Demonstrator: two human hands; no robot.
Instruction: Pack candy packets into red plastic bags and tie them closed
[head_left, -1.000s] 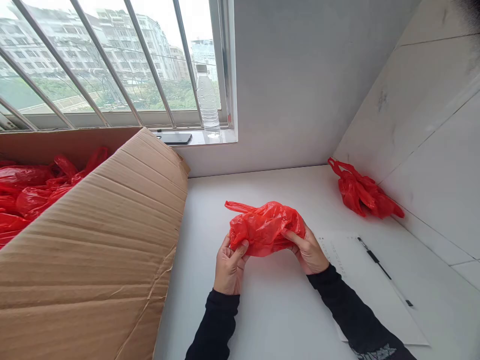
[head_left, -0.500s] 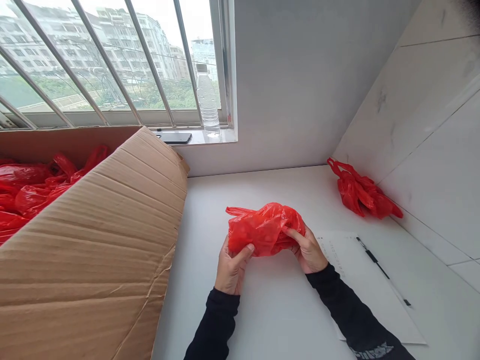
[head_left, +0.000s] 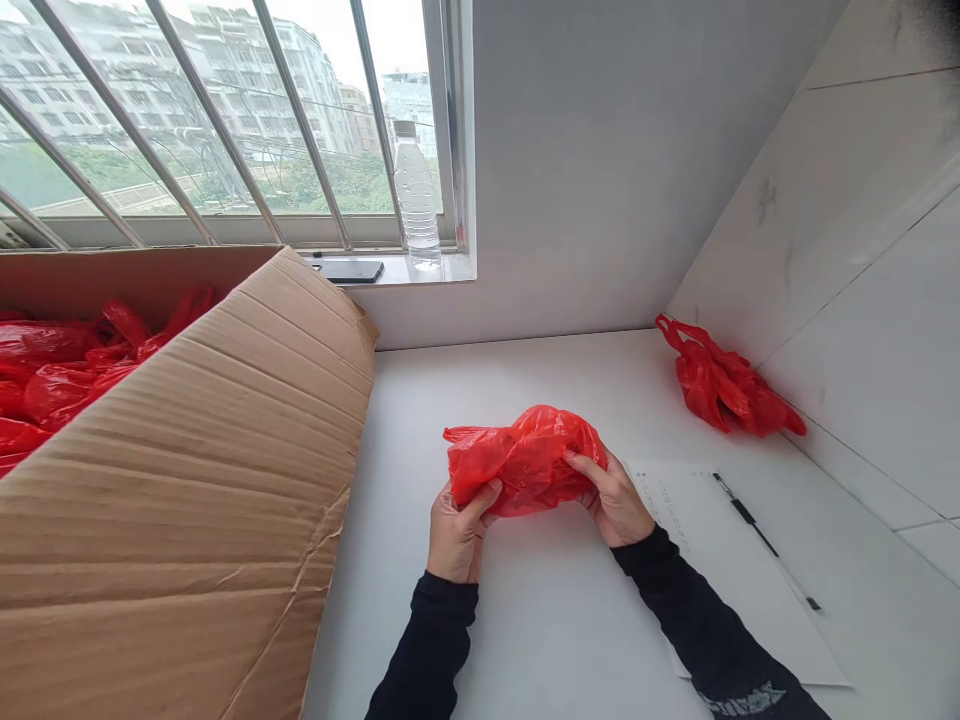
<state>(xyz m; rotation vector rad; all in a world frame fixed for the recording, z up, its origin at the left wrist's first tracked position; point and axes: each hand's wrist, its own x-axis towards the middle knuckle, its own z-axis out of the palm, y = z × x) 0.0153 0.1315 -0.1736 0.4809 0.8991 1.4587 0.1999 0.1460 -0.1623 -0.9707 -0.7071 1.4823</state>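
Note:
A crumpled red plastic bag (head_left: 525,460) is held up between my two hands, over the white tabletop (head_left: 442,380). My left hand (head_left: 459,525) grips its lower left end, with the thumb on top and the fingers hidden underneath. At the right end, my right hand (head_left: 616,500) pinches the bag, thumb and fingers closed on the plastic. A loose tip of the bag sticks out to the left. Whatever may be inside it cannot be made out.
On the left stands a large cardboard box (head_left: 187,480) with several red bags (head_left: 67,390) inside. Another red bag (head_left: 724,385) lies by the right wall. A pen (head_left: 746,515) rests on written paper (head_left: 780,640). The windowsill holds a water bottle (head_left: 417,200) and a phone (head_left: 349,271).
The bag's left end has shifted slightly left and down with my left hand, and its folds look different. My right hand stays almost in place on the bag.

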